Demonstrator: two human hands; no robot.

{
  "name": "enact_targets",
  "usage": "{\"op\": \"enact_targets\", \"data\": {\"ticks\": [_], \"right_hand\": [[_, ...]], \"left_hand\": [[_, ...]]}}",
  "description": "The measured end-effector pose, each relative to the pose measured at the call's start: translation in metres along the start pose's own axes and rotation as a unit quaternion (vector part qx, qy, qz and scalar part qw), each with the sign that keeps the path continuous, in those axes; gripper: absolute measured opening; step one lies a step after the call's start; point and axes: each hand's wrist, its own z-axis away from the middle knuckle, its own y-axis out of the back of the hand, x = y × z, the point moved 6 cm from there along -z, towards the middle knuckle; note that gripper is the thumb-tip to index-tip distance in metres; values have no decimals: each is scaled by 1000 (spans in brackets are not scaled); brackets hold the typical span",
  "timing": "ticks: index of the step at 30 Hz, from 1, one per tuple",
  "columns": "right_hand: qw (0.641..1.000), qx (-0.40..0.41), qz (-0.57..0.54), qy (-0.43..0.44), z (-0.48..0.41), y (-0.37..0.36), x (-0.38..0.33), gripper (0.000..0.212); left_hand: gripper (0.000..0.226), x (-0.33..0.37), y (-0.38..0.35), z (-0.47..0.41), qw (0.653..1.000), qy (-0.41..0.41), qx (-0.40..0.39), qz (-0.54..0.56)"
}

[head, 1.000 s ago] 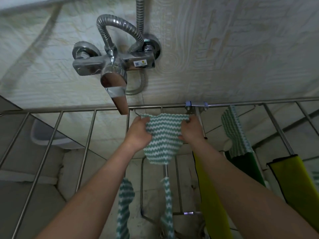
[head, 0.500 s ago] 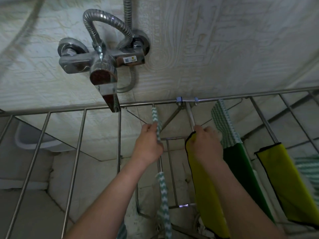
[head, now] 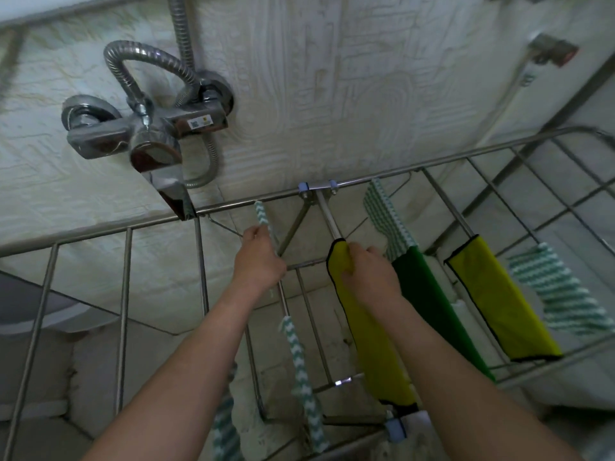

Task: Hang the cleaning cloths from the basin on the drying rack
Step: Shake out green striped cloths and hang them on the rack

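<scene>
A steel drying rack (head: 392, 173) spans the view below a tiled wall. A teal-and-white zigzag cloth (head: 301, 361) hangs over one rack bar, seen edge-on. My left hand (head: 258, 257) grips this cloth near its top end. Over the neighbouring bar hangs a yellow cloth (head: 372, 341), and my right hand (head: 367, 272) holds it near its top. Further right hang a green cloth (head: 429, 294), a second yellow cloth (head: 499, 294) and two more green-and-white patterned cloths (head: 386, 214) (head: 559, 287).
A chrome shower mixer tap (head: 149, 134) with a flexible hose juts from the wall just above the rack's back rail. A grey basin (head: 30, 314) shows at the left below the rack. Several bars at the left carry nothing.
The zigzag cloth, held spread by both hands, now hangs folded over its bar. My right hand moved right onto the yellow cloth. The view shifted right and up.
</scene>
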Motion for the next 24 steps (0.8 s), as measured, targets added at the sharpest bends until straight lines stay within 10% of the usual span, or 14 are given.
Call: {"op": "enact_targets", "data": {"ticks": [13,24], "right_hand": [[986,14,-164,37,79,41,41,17],[945,170,-272,-61,221,81,125,19]], "left_hand": [[41,34,4,41,991,-84,91,-51],[28,150,-83,197,943,-266,-104,169]]}}
